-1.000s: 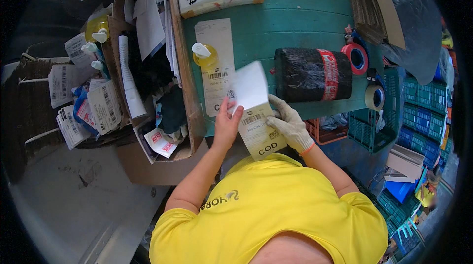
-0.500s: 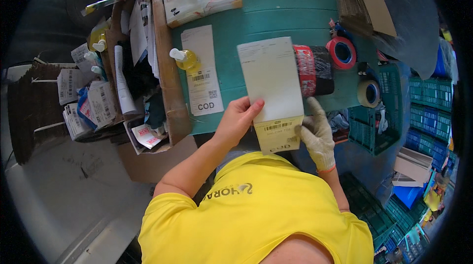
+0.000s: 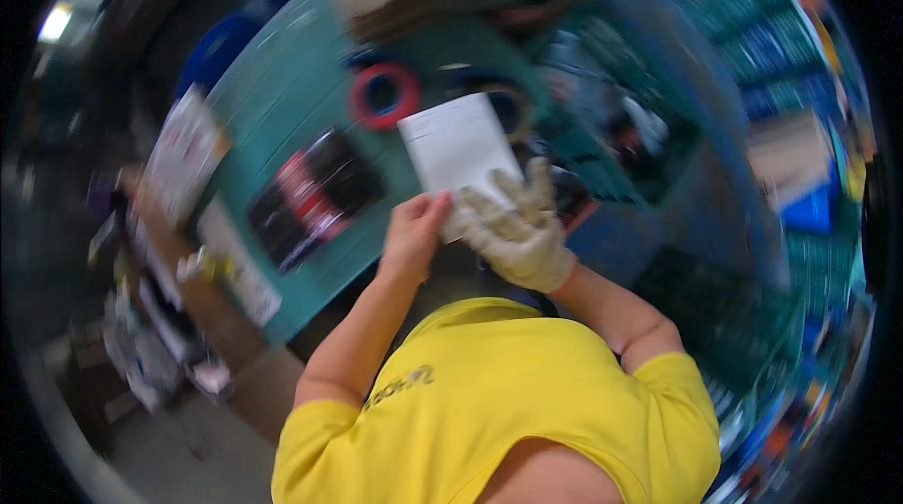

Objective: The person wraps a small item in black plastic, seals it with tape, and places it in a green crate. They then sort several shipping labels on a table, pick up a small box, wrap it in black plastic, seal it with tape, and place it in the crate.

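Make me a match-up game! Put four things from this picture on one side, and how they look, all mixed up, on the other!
Things:
1. left hand
2. right hand
3. parcel
4. paper

How they look:
A. black with a red band, lying on the green table
B. white, with fingers at its near end
C. bare, with no glove
D. covered by a pale glove

Right pairs:
1 goes with C
2 goes with D
3 goes with A
4 goes with B
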Tool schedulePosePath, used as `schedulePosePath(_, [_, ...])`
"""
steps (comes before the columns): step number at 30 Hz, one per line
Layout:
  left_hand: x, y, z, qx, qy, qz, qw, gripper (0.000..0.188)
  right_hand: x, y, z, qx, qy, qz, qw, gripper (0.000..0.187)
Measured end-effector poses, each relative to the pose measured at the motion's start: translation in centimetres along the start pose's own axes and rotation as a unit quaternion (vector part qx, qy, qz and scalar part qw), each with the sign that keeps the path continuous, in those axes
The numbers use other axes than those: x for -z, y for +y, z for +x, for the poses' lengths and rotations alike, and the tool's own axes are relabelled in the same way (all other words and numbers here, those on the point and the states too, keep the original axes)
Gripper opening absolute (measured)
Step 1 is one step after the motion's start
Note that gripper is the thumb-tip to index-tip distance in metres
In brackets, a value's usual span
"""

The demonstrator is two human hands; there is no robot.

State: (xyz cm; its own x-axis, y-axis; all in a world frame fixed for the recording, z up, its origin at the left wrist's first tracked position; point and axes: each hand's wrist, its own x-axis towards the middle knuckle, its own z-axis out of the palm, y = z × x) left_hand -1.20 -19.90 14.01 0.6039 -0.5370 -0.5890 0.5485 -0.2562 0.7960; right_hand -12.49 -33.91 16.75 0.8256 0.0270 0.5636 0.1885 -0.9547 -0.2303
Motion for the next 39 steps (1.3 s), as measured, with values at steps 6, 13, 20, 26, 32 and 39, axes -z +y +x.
schedulePosePath(6, [-8.2,1.6,4.1,0.013,-0.084,-0.044,0.995,0.031,4.9,5.1,-6.1,-0.083,0.034,0.005,0.996,0.022])
schedulePosePath(13, [-15.2,6.1,14.8,-0.065,-0.057,0.034,0.996,0.033,6.0,3.0,-21.7,-0.277,-0.069,-0.118,0.951,0.017])
schedulePosePath(20, [-28.8,2.5,23.3,0.103,-0.268,0.047,0.957,0.029,5.5,2.8,-29.0,-0.422,-0.119,-0.117,0.891,0.014])
schedulePosePath(26, [-45.5,4.1,38.0,0.128,-0.205,-0.194,0.951,0.035,4.2,3.2,-30.5,-0.596,-0.107,-0.106,0.789,0.013])
schedulePosePath(32, [-44.5,-0.7,36.7,0.102,-0.176,0.058,0.977,0.018,4.0,2.5,-31.4,-0.615,-0.086,-0.171,0.765,0.013])
schedulePosePath(39, [-26.8,-5.5,17.4,-0.138,-0.581,0.367,0.714,0.085,8.0,10.0,-22.8,-0.603,-0.073,-0.056,0.793,0.013])
